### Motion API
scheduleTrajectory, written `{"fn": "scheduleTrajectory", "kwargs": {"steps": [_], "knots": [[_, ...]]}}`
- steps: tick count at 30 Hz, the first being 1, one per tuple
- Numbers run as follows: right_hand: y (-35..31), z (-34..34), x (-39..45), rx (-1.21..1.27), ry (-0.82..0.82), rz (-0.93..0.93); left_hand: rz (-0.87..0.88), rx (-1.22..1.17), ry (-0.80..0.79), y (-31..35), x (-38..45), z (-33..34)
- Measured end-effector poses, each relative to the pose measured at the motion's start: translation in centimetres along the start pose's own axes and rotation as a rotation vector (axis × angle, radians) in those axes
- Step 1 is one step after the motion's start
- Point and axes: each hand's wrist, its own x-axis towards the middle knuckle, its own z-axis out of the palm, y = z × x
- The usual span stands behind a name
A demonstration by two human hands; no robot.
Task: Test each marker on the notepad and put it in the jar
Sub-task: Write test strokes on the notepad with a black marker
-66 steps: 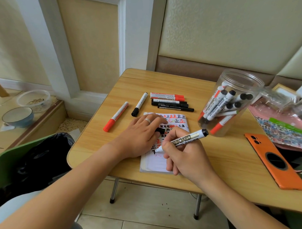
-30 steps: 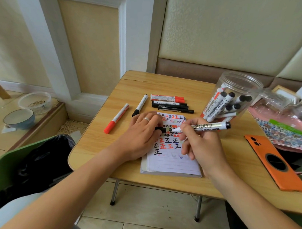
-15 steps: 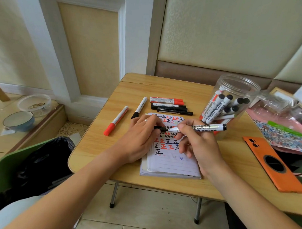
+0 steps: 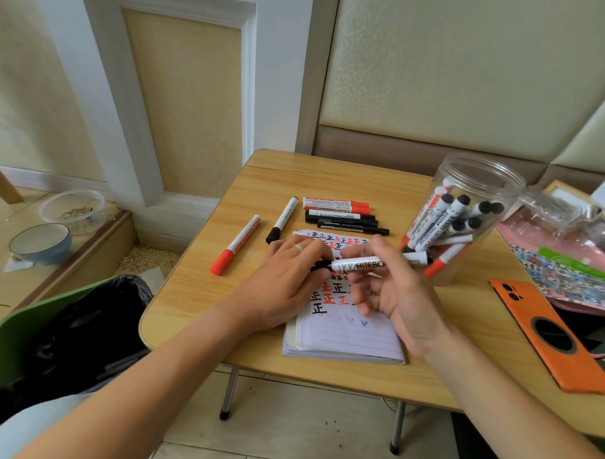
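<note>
Both hands meet over the notepad, which lies flat near the front edge of the table. The right hand pinches a white marker between thumb and forefinger and holds it level above the page; its other fingers hang loosely curled below the barrel. The left hand rests on the notepad's left side with its fingertips closed on the black cap at the marker's left end. Whether the cap is fully seated cannot be told, as the fingers cover the joint.

The upper part of the page is filled with rows of black and red test marks; the lower part is lined and mostly bare.

The jar is clear plastic. It lies tilted at the right of the table, mouth towards the far side, just beside the marker's right end. It holds a number of markers, black-capped and red-capped.

Behind the notepad four markers lie side by side, one red and three black. To their left lie a black-capped marker and, further left, a red-capped marker, both slanted and apart from each other.

An orange phone lies face down at the table's right edge. A black-lined bin stands on the floor to the left
</note>
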Motion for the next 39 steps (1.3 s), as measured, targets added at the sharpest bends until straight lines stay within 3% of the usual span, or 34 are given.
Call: {"fn": "scheduleTrajectory", "kwargs": {"steps": [8, 17, 25, 39], "knots": [[-1.1, -2.8, 0.9, 0.023, 0.148, 0.002, 0.004, -0.012, 0.015, 0.2, 0.1, -0.2], [-0.9, -3.2, 0.9, -0.392, -0.074, -0.136, 0.004, -0.073, 0.004, -0.2, 0.1, -0.2], [0.4, -2.7, 0.8, -0.415, -0.078, -0.177, 0.035, -0.094, 0.090, -0.3, 0.3, -0.5], [0.8, -2.1, 0.7, -0.414, -0.021, -0.204, -0.029, -0.082, 0.068, -0.4, 0.3, -0.3]]}}
